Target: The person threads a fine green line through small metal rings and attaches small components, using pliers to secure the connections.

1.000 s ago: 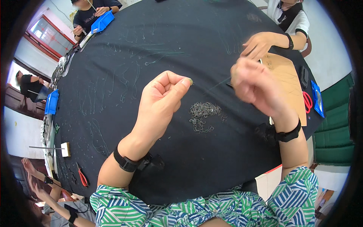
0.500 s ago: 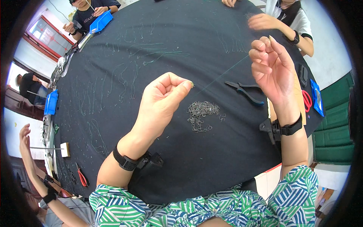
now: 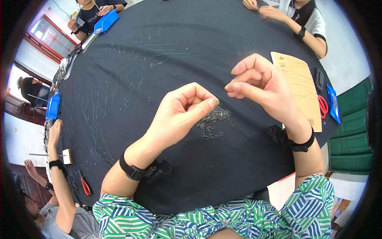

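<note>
My left hand [image 3: 179, 117] is closed in a pinch. A tiny greenish bit shows at its thumb and fingertip, too small to name. Just right of it, my right hand [image 3: 266, 89] pinches a hair-thin line between thumb and forefinger, its other fingers curled loosely. The two sets of fingertips are a short gap apart. Below and behind the left fingertips lies a pile of small bent metal hooks [image 3: 213, 122], partly covered by that hand. Lengths of thin green line [image 3: 139, 85], some with small hooks at their ends, are spread over the black cloth.
A tan card [image 3: 302, 99] with lines on it, red-handled scissors [image 3: 322, 106], a blue packet [image 3: 334, 102] and a black object [image 3: 318, 79] sit at the right. Red-handled pliers [image 3: 85, 185] and blue bins [image 3: 53, 106] are at the left. Several people work around the table.
My right hand has come down and left toward my left hand, turning over and uncovering the tan card. The stretched green line no longer shows. My left hand has shifted slightly right and down.
</note>
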